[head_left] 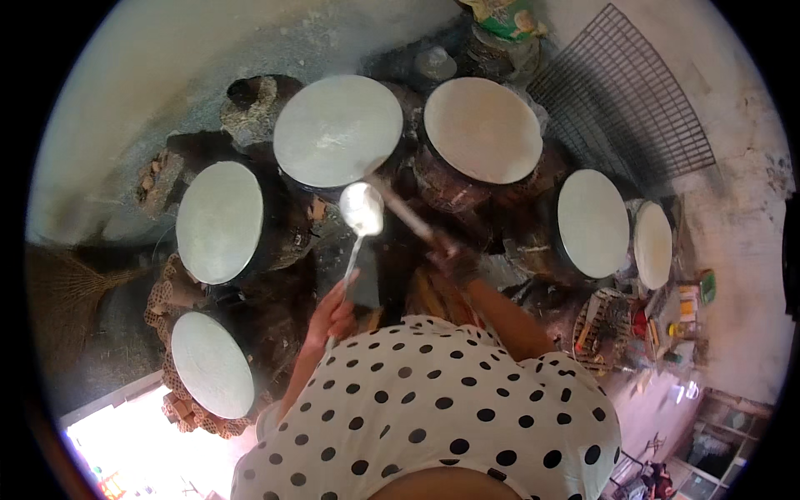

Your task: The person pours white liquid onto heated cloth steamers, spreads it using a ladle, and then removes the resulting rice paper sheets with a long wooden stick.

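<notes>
My left hand [332,315] is closed round the handle of a metal ladle [362,210], whose bowl looks white and shiny. My right hand [452,260], smeared by motion, grips a wooden stick [404,211] that points up and left. The tip of that stick is near the front rim of a large round griddle [337,125] with a whitish layer over its top. Ladle and stick tip are close together there; whether they touch I cannot tell. To the right stands a second round griddle [483,131], its surface more cream-coloured.
More round whitish griddles stand in an arc: left [219,222], lower left [212,365], right [592,223] and far right [652,245]. A wire grid [625,100] leans on the wall. Hollow bricks [187,410] edge the left. Several small containers [687,308] stand at the right.
</notes>
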Demonstrator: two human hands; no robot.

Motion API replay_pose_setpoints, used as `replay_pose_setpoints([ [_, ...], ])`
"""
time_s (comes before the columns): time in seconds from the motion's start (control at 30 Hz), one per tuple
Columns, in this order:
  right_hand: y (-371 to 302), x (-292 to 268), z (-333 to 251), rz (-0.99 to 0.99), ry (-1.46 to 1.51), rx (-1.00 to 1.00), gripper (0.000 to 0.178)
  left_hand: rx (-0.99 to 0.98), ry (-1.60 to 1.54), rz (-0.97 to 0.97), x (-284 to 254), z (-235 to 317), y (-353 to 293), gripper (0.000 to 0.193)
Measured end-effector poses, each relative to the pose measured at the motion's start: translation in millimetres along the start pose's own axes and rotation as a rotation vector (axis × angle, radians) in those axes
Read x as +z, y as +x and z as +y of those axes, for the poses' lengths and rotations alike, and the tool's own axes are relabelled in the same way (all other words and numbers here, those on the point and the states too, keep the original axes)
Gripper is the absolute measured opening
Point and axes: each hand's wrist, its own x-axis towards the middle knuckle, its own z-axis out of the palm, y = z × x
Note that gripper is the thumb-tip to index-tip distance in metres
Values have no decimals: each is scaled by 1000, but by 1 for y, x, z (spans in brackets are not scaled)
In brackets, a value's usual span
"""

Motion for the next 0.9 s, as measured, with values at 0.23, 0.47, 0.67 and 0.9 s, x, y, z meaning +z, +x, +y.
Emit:
replay_pose_setpoints([
  [0.23,85,-111,200,300,-98,347,44,104,298,15,83,6,54,40],
  [0.47,246,-248,217,226,178,858,45,136,73,211,138,-13,147,38],
  [0.67,370,-274,255,2,122,637,60,84,-108,350,180,-39,168,35],
  [0.9,384,-252,268,223,-142,382,57,192,-209,456,154,-52,162,29],
])
